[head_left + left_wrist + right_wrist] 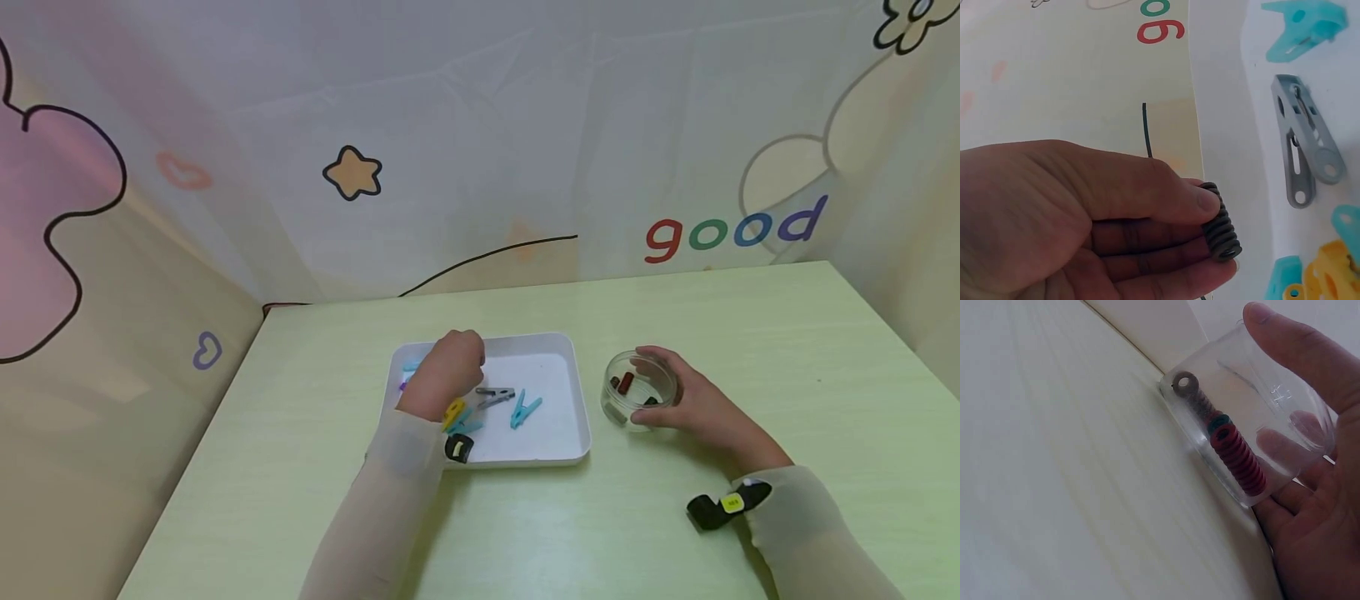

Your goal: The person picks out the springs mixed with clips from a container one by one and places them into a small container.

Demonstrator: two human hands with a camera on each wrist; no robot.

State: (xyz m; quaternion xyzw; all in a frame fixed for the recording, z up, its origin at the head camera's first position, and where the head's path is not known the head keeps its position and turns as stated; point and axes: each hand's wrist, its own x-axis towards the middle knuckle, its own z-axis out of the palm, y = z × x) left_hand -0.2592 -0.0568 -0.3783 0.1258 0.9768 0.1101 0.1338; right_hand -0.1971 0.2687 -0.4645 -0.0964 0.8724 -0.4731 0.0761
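Above the white tray (546, 362), my left hand (447, 377) pinches a dark coil spring (1220, 228) between thumb and fingers, as the left wrist view shows. My right hand (701, 407) grips a clear round jar (611, 398) from its right side, thumb and fingers around the wall. Inside the jar lie a red spring (1239, 461), a brown spring (1185, 383) and a dark green one (1219, 423) partly hidden behind the red. Near the left hand in the tray are a grey clothespin (497, 394), a light blue clothespin (522, 410) and a yellow one (453, 412).
More light blue pieces lie in the tray, partly covered by the left forearm. Tray and jar stand on a pale green table (525, 533), the jar to the tray's right. A printed curtain (480, 150) hangs behind the table's back edge.
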